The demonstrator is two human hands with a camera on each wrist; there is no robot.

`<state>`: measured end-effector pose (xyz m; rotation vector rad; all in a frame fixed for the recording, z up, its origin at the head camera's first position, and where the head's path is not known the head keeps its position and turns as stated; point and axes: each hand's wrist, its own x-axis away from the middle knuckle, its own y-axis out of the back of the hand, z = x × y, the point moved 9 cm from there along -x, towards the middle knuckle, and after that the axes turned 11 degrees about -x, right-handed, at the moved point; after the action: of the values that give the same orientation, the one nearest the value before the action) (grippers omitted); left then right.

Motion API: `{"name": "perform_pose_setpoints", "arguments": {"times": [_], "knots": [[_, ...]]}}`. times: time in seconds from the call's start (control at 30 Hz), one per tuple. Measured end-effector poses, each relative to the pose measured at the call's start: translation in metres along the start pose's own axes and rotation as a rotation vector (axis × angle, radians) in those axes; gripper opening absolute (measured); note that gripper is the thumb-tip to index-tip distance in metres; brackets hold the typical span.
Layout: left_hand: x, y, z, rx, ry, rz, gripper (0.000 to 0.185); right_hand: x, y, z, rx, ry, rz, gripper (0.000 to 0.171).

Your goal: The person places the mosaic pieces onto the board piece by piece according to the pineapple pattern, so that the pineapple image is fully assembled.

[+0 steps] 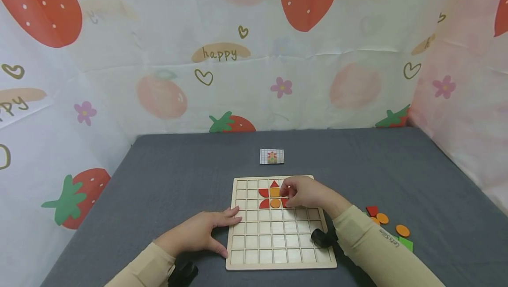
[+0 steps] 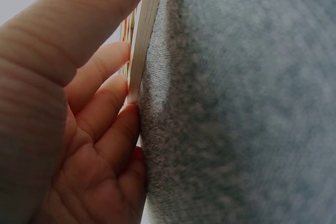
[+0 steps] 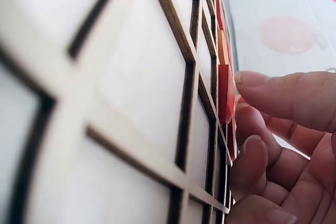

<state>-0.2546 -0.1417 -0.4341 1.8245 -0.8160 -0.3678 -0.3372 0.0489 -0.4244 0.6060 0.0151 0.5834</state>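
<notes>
A wooden grid board [image 1: 278,251] lies on the grey table. In its upper rows sits a small pattern: a red triangle [image 1: 274,184], an orange square [image 1: 275,192], red petal pieces [image 1: 263,199] and an orange half-round [image 1: 275,203]. My right hand [image 1: 289,198] hovers over the pattern's right side and pinches a red piece [image 3: 223,93] that stands partly out of its cell, thumb above and fingers below. My left hand [image 1: 198,232] lies flat on the table, with its fingertips [image 2: 128,114] against the board's left edge [image 2: 144,40].
A small picture card [image 1: 271,156] lies beyond the board. Loose pieces sit to the right: a red one [image 1: 371,210], orange discs [image 1: 402,230] and a green one [image 1: 405,243]. Strawberry-print cloth walls enclose the table [image 1: 158,177] on three sides.
</notes>
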Motion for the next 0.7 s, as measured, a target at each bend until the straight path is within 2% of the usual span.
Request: {"name": "perform_pose_setpoints", "arguments": {"times": [0.23,0.43,0.7], "knots": [[-0.0002,0.0,0.0004,0.001,0.013,0.007,0.085,0.0017,-0.0008,0.002,-0.026,0.021,0.021,0.014],[-0.0004,-0.0003,0.0006,-0.005,0.02,0.014,0.085,0.0008,0.0009,-0.0027,-0.007,0.022,-0.001,0.012],[-0.0008,-0.0011,0.0009,0.001,0.019,0.017,0.085,0.0025,0.0052,-0.0056,0.005,-0.024,-0.05,0.009]]}}
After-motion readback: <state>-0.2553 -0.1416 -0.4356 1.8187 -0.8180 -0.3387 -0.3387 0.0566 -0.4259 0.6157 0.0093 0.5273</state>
